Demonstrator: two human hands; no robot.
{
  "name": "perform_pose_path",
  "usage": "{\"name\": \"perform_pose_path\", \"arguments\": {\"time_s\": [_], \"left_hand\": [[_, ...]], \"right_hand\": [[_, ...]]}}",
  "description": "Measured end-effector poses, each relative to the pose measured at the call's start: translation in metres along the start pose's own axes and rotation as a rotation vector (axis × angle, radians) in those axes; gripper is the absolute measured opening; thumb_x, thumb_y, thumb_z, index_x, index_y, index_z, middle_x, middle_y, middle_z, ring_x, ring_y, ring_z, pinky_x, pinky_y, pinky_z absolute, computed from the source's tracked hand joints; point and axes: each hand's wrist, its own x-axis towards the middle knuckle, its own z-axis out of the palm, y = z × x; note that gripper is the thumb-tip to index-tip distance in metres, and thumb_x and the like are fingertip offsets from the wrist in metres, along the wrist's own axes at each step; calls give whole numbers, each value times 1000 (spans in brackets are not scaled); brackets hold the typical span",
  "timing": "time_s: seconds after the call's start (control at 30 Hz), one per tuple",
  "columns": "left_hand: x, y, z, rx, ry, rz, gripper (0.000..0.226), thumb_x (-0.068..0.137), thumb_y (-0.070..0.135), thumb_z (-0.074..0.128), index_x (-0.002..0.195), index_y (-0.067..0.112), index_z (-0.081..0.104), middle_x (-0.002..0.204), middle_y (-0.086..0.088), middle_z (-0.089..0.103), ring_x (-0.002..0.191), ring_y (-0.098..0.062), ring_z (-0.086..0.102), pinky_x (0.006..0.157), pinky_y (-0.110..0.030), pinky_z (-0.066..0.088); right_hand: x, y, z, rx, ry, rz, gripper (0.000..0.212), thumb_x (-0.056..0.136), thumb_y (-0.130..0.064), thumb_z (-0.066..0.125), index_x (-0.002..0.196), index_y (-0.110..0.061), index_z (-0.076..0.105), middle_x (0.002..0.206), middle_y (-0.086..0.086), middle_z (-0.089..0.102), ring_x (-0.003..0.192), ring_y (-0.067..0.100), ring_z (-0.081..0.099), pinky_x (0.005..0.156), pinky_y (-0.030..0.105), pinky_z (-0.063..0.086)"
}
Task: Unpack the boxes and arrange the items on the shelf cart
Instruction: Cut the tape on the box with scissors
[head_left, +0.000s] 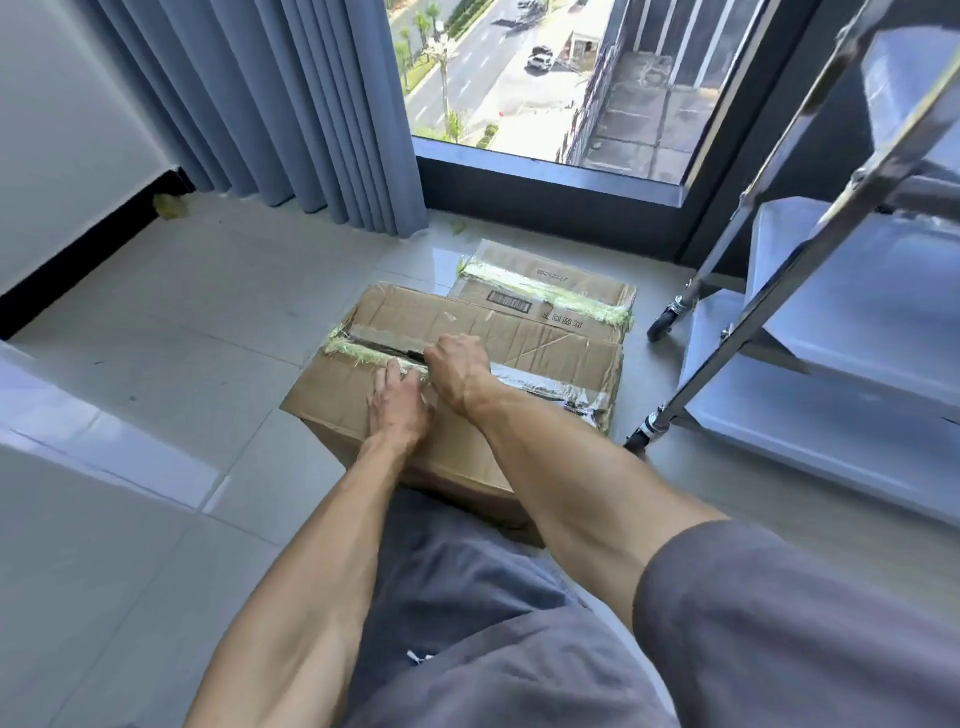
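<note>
Centre frame: near box (457, 374) on floor, seam partly split. Left hand (397, 402) lies flat, fingers straight, pressing the near flap. Right hand (457, 366) curled, gripping the tape (545, 387). Advice: brace firmly, pull low along seam. Second box (545, 291) behind; shelf cart (831, 322) right.

Tiled floor (208, 312): 2 taped boxes (467, 332), cart (810, 364).

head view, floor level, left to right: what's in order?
Yellowish scrap by the wall → grey curtain → left hand on the near box → right hand at the box's taped seam → shelf cart.
</note>
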Motion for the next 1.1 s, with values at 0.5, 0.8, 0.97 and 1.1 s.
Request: {"name": "perform_pose_path", "arguments": {"time_s": [0.5, 0.8, 0.97, 1.1], "left_hand": [[9, 73, 12, 87, -57, 68, 36, 91, 14, 53, 124, 25, 63, 123, -11, 55, 121, -28, 48, 101, -36, 40], [15, 70, 26, 90, -82, -14, 26, 94, 25, 50, 113, 24, 67, 121, -10, 49, 114, -30, 52, 95, -43, 42], [-4, 67, 33, 40, -170, -45, 33, 97, 34, 41, 124, 22, 57, 157, -6, 27, 138, -32, 28, 106, -49, 33], [-6, 58, 38, 4, -243, -55, 37, 98, 34, 40, 129, 23, 55, 165, 4, 8, 147, -33, 17, 112, -51, 26]], "right_hand": [[-68, 116, 32, -55, -95, 125, 25, 93, -1, 48, 92, -14, 69, 93, 4, 66, 92, 25, 67, 67, 33, 55], [-91, 135, 28, -92, -146, 175, 26, 95, -3, 45, 91, -8, 70, 82, 3, 62, 79, 23, 66, 72, 33, 59], [-110, 126, 39, -155, -175, 206, 26, 95, -5, 46, 92, -14, 70, 90, 3, 67, 83, 24, 65, 65, 30, 49], [-120, 127, 40, -163, -124, 248, 30, 96, -8, 43, 89, -14, 71, 80, 1, 63, 73, 22, 59, 59, 29, 43]]}}
